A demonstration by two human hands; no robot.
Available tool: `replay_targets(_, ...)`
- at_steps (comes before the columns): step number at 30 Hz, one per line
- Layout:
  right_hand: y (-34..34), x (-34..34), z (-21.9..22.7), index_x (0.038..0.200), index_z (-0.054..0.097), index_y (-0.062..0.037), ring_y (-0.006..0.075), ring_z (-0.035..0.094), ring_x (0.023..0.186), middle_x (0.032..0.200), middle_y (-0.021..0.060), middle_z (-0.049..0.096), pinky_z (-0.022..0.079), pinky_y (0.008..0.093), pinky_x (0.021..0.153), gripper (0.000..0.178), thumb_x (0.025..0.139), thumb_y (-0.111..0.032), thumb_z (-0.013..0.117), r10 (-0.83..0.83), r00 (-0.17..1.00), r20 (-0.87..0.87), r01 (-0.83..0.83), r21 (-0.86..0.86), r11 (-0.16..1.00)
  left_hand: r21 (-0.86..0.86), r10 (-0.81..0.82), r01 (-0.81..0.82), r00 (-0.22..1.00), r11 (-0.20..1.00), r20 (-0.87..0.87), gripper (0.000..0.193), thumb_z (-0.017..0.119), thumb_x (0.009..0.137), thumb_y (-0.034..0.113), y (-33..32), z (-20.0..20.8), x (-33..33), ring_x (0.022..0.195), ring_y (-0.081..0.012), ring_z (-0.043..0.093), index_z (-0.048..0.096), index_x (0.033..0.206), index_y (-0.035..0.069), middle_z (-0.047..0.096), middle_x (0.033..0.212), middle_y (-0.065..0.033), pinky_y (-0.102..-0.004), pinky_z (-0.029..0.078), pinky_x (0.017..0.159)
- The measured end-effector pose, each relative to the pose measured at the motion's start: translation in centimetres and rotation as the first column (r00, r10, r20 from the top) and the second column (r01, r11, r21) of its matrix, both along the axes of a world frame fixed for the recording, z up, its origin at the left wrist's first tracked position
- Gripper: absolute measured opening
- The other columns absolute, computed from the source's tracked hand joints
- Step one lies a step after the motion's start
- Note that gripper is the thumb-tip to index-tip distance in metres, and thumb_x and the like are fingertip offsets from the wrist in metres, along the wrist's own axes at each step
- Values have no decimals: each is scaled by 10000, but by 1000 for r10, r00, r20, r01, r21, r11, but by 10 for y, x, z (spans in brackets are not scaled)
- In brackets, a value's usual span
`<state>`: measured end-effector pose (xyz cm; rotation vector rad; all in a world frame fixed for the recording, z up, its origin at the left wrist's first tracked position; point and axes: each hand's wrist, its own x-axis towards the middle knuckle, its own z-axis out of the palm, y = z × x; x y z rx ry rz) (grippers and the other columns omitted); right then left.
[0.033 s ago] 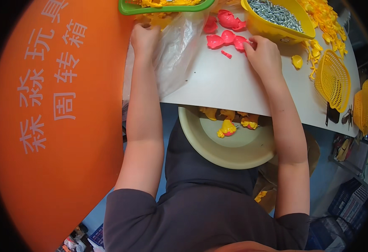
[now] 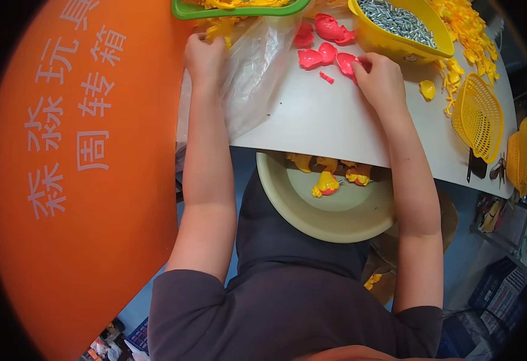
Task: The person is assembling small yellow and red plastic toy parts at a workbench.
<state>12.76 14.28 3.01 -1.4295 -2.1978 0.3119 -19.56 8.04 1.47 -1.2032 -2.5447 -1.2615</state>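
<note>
Thumb and fingers of my right hand [image 2: 381,77] are closed on the edge of a pink plastic shell [image 2: 346,62], a hollow glossy half. Beside it lie more pink shells [image 2: 319,56], others [image 2: 331,28] farther back, and a small pink strip [image 2: 326,77]. Farther left, my left hand [image 2: 205,60] has bent, closed fingers against a yellow plastic piece [image 2: 220,29]; the fingertips are partly hidden, and its exact shape is unclear. A clear plastic bag [image 2: 254,66] lies crumpled between my hands.
A green tray [image 2: 239,12] of yellow parts and a yellow basket [image 2: 399,55] with metal screws stand at the back. Yellow parts [image 2: 468,36] heap at right, near a perforated yellow basket [image 2: 477,117]. A beige basin [image 2: 323,225] sits at my lap; an orange box [image 2: 125,210] borders my left.
The pink shell at my right hand has tilted and come apart from the shell beside it. By my left hand, the yellow piece shows more plainly. The whole view has shifted slightly.
</note>
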Motion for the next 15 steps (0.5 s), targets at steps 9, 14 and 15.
replay_targets(9,-27,46,14,993,680,16,86,631,615,734,56,672,496,239,548,163,880,-101,664,-56,944,-326,19,-115,993,158,-514,575,534,803,671,235,635,872,117,-71,58,121,677,-155,666,676,1056,-23,681,796,-97,-281,521,618)
replay_targets(14,-48,59,0,1072,680,14,73,606,622,745,45,656,494,222,566,210,882,-75,662,-68,895,-441,-26,-203,979,-89,-563,703,632,705,533,221,646,819,104,-55,23,173,764,-269,692,705,977,-40,699,835,-186,-355,542,749)
replay_targets(15,-50,62,-2,1094,684,9,74,607,626,752,48,661,495,219,571,224,886,-69,658,-22,898,-440,-68,-187,980,-124,-529,664,682,738,505,211,647,804,99,-54,23,181,786,-306,691,711,947,-42,699,850,-214,-373,539,789)
